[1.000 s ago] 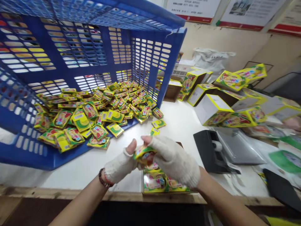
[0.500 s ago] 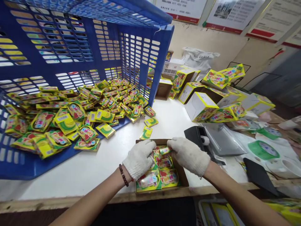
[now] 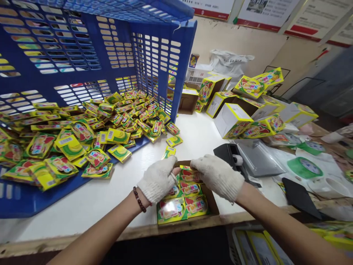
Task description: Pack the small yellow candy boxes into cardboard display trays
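A shallow brown carton [image 3: 213, 202] stands at the table's front edge, with flat yellow-green packets [image 3: 197, 205] laid face up side by side in it. My left hand [image 3: 158, 179], in a white knitted glove with a bare thumb tip, is closed over the carton's upper left side. Whatever its fingers hold is hidden. My right hand [image 3: 219, 177], gloved too, has its fingers curled at the far right corner, gripping a small packet [image 3: 189, 174] at the carton's far end. Both hands hide part of the far row.
At the left, a blue plastic crate [image 3: 189, 48] lies on its side, spilling many similar packets [image 3: 64, 165]. Two loose packets [image 3: 174, 141] lie beyond the carton. Printed boxes [image 3: 234, 119], a black dispenser [image 3: 226, 154] and green tape rolls [image 3: 305, 167] occupy the right side.
The small packet has moved down flat into the carton's far end with my right hand. My left hand has shifted slightly left, showing more of the packets. The view has turned a little.
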The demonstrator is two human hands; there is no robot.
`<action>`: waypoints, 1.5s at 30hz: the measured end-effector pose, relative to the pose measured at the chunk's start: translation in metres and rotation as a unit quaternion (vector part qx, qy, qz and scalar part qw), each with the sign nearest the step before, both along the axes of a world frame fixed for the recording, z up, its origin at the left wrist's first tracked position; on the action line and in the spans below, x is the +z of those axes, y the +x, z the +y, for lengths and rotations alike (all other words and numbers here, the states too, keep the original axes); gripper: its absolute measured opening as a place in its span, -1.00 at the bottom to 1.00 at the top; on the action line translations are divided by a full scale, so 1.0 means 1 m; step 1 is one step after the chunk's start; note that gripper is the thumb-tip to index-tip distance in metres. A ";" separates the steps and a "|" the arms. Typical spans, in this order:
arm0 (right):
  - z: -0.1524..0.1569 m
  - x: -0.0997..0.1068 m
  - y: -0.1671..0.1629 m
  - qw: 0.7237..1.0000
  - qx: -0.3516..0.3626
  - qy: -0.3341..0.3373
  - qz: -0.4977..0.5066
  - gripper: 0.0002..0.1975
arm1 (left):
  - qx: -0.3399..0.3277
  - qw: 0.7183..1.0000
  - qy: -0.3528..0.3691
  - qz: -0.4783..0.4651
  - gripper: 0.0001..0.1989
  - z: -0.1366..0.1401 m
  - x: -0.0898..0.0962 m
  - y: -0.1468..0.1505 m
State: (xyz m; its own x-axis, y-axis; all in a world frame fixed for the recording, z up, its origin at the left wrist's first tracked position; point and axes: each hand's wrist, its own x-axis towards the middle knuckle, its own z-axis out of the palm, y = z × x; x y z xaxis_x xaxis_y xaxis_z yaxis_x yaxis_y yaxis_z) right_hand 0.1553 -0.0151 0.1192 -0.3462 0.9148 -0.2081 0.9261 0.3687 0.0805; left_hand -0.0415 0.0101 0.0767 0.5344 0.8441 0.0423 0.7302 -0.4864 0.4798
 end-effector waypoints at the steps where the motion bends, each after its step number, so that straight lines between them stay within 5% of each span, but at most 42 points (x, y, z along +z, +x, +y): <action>1: 0.005 -0.001 0.001 0.999 -0.015 -0.038 -0.018 -0.81 | -0.013 0.998 0.028 0.053 -0.72 -0.002 -0.001 -0.001; 7: 0.033 -0.006 -0.021 0.976 -0.008 -0.189 -0.110 -0.71 | -0.073 0.959 0.082 0.259 -0.62 -0.020 -0.019 -0.003; 12: 0.050 -0.021 -0.043 0.950 0.048 -0.278 -0.137 -0.66 | -0.092 0.986 0.102 0.099 -0.70 -0.023 -0.030 -0.022; 16: 0.046 -0.048 -0.041 0.938 0.018 -0.311 -0.152 -0.60 | 0.040 0.986 0.159 0.000 -0.80 -0.008 -0.037 -0.065; 21: 0.028 -0.069 -0.031 0.968 -0.061 -0.241 -0.038 -0.50 | 0.249 0.937 0.111 0.216 -0.53 0.045 -0.046 -0.121; 24: 0.027 -0.069 -0.026 0.965 -0.061 -0.251 -0.042 -0.44 | 0.261 0.922 0.088 0.272 -0.45 0.072 -0.052 -0.135; 28: 0.031 -0.068 -0.020 0.967 -0.019 -0.253 -0.020 -0.62 | 0.239 0.931 0.100 0.258 -0.75 0.081 -0.045 -0.137; 31: 0.031 -0.069 -0.021 0.976 -0.011 -0.216 0.019 -0.75 | 0.255 0.940 0.140 0.178 -0.67 0.069 -0.027 -0.133; 33: 0.031 -0.066 -0.023 0.974 -0.020 -0.224 0.004 -0.79 | 0.268 0.953 0.140 0.034 -0.65 0.054 -0.016 -0.125; 35: 0.031 -0.061 -0.026 0.973 -0.034 -0.229 0.007 -0.82 | 0.270 0.947 0.051 -0.167 -0.65 0.037 -0.011 -0.110; 38: 0.029 -0.050 -0.029 0.969 -0.077 -0.146 0.185 -0.76 | 0.230 0.879 -0.151 -0.390 -0.58 0.014 -0.012 -0.077; 42: 0.025 -0.028 -0.026 0.899 -0.126 -0.009 0.419 -0.62 | 0.151 0.835 -0.239 -0.473 -0.60 -0.007 -0.013 -0.037; 45: 0.029 -0.009 -0.015 0.939 -0.082 0.020 0.334 -0.81 | 0.114 0.881 -0.201 -0.413 -0.69 -0.014 -0.015 -0.020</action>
